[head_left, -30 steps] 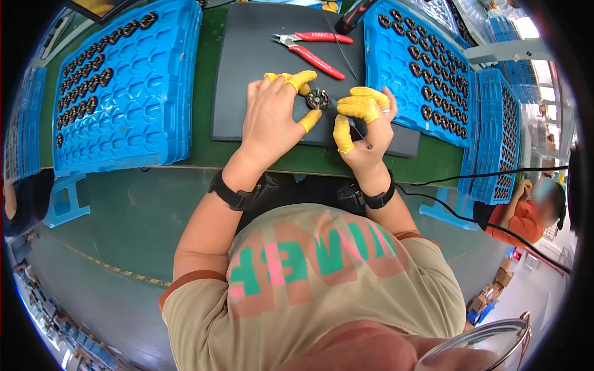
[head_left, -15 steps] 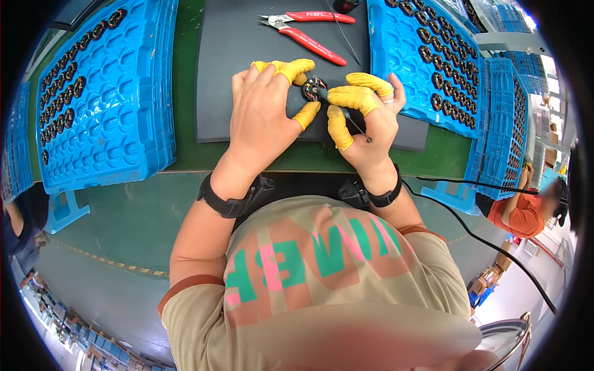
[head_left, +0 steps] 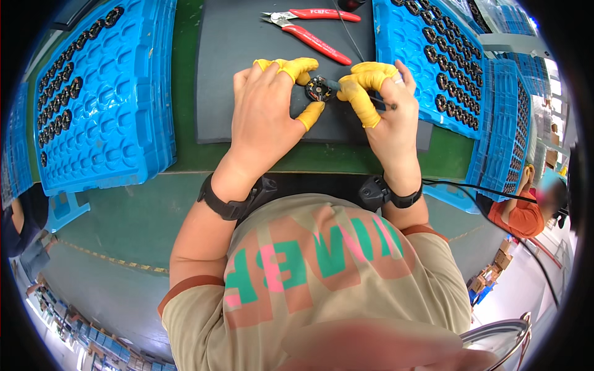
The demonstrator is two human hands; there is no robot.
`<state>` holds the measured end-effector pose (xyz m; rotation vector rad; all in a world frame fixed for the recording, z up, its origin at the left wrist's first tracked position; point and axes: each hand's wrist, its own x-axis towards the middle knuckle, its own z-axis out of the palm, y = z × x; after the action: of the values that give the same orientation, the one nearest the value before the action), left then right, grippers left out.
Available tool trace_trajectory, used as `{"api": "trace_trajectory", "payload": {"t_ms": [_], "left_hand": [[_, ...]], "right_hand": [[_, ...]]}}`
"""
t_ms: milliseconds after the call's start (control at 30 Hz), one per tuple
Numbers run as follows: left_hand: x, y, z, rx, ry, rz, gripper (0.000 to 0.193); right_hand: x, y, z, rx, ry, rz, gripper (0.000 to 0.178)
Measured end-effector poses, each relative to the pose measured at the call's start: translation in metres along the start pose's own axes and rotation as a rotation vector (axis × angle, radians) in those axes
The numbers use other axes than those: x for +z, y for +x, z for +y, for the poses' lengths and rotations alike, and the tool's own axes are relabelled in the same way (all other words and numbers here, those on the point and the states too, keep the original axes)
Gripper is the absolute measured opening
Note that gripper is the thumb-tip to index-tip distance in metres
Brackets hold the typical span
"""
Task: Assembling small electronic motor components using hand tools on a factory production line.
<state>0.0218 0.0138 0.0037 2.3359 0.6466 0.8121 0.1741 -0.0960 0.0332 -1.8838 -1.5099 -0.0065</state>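
Observation:
My left hand (head_left: 267, 110) with yellow finger cots pinches a small round black part with copper windings (head_left: 319, 91) over the dark grey mat (head_left: 235, 55). My right hand (head_left: 385, 105), also in yellow finger cots, grips a thin dark tool (head_left: 371, 99) whose tip touches the part from the right. Both wrists wear black bands.
Red-handled cutters (head_left: 315, 28) lie on the mat beyond the hands. Blue trays with several black round parts stand at the left (head_left: 93, 111) and right (head_left: 433, 55). A green table edge (head_left: 185, 164) runs below the mat. A person in orange (head_left: 516, 213) sits at the right.
The view has shifted so that the hands sit lower and larger in the picture. Both hands still hold the part and the tool together.

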Motion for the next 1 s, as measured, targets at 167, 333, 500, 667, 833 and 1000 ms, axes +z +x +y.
{"api": "trace_trajectory", "payload": {"t_ms": [167, 333, 500, 667, 833, 1000], "left_hand": [[0.000, 0.001, 0.000, -0.006, -0.017, 0.003, 0.043], [-0.002, 0.001, 0.002, 0.009, -0.009, 0.005, 0.042], [0.000, 0.001, -0.002, 0.009, -0.010, 0.010, 0.041], [-0.001, -0.001, -0.002, 0.051, 0.007, 0.023, 0.033], [-0.002, -0.004, -0.001, 0.046, 0.020, 0.032, 0.032], [0.001, -0.006, 0.001, 0.050, 0.021, 0.041, 0.034]], "right_hand": [[-0.007, 0.012, 0.001, 0.029, 0.000, -0.099, 0.010], [-0.015, 0.010, 0.002, 0.231, 0.533, 0.150, 0.014], [-0.014, 0.016, 0.016, -0.090, -0.103, 0.103, 0.017], [-0.005, 0.017, 0.011, -0.090, -0.433, 0.063, 0.031], [0.010, 0.029, 0.005, -0.027, -0.538, 0.017, 0.030], [0.015, 0.032, 0.005, 0.026, -0.660, -0.007, 0.023]]}}
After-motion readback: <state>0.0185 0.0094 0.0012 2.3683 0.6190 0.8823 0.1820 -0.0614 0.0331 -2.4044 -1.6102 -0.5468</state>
